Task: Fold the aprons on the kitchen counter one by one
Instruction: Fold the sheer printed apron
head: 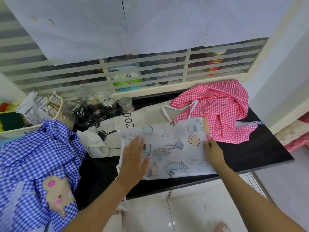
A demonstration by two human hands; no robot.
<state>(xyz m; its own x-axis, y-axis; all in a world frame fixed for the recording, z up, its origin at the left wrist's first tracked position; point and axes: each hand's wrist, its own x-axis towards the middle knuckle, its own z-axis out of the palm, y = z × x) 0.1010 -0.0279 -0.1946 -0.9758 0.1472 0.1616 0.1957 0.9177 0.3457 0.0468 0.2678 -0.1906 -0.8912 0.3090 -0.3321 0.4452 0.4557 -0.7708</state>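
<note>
I see my left hand pressing flat on the white printed apron on the dark surface; my right hand seemingly pinches its edge

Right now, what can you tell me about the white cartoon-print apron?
The white apron is thin, see-through cloth printed with cartoon animals and "Happy and free". It lies folded flat on the black counter, overlapping a cream apron. The left hand presses it; the right hand pinches its right edge. White ties trail off the front.
</note>
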